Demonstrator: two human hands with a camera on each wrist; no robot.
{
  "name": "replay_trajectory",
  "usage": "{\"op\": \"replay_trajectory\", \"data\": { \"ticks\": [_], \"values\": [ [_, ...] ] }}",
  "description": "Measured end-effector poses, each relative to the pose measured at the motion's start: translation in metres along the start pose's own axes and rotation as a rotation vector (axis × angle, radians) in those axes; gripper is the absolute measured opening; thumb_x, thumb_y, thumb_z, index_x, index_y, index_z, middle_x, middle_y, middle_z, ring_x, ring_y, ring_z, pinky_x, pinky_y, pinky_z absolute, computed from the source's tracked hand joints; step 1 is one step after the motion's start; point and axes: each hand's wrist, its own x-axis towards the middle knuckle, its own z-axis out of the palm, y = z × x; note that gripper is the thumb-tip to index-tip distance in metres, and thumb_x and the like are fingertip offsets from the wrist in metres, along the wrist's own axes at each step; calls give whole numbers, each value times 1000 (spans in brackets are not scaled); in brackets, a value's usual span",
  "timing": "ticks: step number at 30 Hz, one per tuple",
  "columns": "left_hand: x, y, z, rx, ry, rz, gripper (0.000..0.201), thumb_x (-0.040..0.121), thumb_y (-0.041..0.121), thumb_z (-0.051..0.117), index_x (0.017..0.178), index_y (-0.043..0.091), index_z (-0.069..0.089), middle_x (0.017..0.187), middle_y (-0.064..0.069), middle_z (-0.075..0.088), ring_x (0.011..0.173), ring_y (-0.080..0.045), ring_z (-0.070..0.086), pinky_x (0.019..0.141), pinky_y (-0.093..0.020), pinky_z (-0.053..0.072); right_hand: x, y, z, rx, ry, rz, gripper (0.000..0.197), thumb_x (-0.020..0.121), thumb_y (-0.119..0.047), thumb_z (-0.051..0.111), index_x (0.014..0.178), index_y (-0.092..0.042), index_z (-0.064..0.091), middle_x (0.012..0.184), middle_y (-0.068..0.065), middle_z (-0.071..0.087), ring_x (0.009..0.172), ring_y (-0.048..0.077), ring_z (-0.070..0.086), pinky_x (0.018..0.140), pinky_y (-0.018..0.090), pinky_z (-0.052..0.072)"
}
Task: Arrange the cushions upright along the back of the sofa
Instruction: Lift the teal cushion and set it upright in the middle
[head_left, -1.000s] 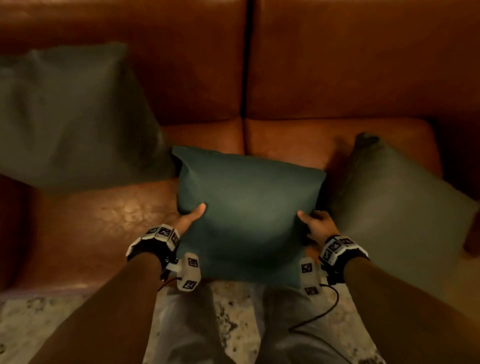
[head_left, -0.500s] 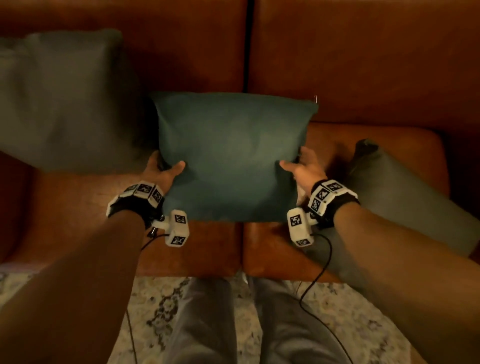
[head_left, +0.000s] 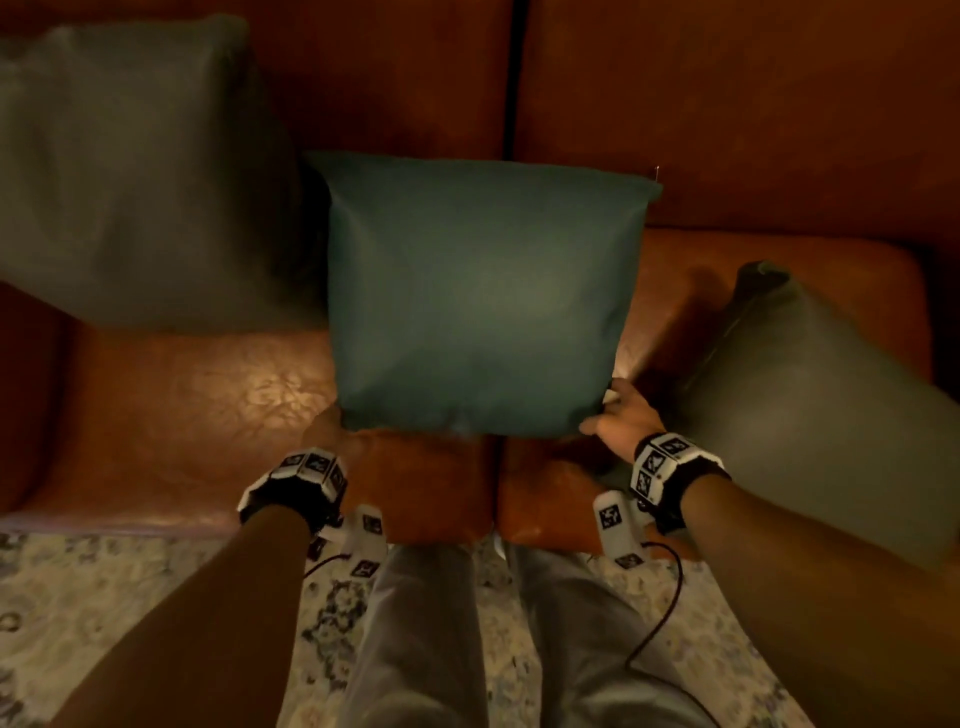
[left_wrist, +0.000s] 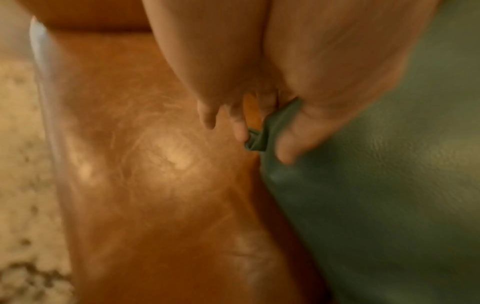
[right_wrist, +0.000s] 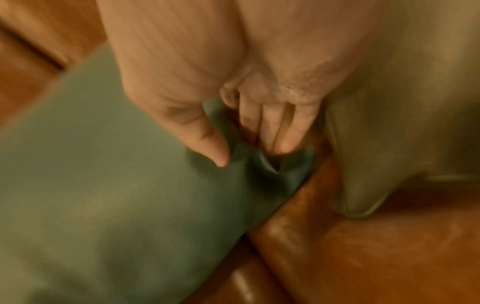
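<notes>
Both hands dropped to teal cushion's bottom corners — left hand and right hand pinching them — release could slump it off sofa back.

Teal cushion, tan-brown sofa

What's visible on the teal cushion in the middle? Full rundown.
The teal cushion is square, plump and smooth, perhaps leather-like. It stands upright on the sofa seat, leaning on the backrest across its centre seam. The left hand pinches its lower left corner and the right hand grips its lower right corner. A darker green cushion stands close at its left.
</notes>
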Motion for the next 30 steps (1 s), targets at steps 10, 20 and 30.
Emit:
{"op": "replay_trajectory", "data": {
  "ticks": [10,20,30],
  "values": [
    [-75,16,-55,-499,56,222,16,86,24,65,94,36,71,97,11,71,95,-18,66,91,-36,53,-80,-5,-74,98,148,-376,45,81,-32,81,121,-41,63,115,6,60,114,18,57,106,36,45],
    [-90,108,-160,-592,494,483,39,88,18,62,123,4,60,106,-8,64,71,1,62,58,-7,47,-104,-125,-182,367,229,-701,61,84,19,59,107,-38,54,78,-6,71,56,-2,64,56,12,50],
    [-38,142,-125,-838,147,180,68,72,46,74,131,18,55,127,-8,61,120,-31,56,103,-44,45,-85,-66,-113,913,133,-202,98,42,-89,67,124,-35,65,123,-4,71,108,18,66,81,43,56]
  ]
}}
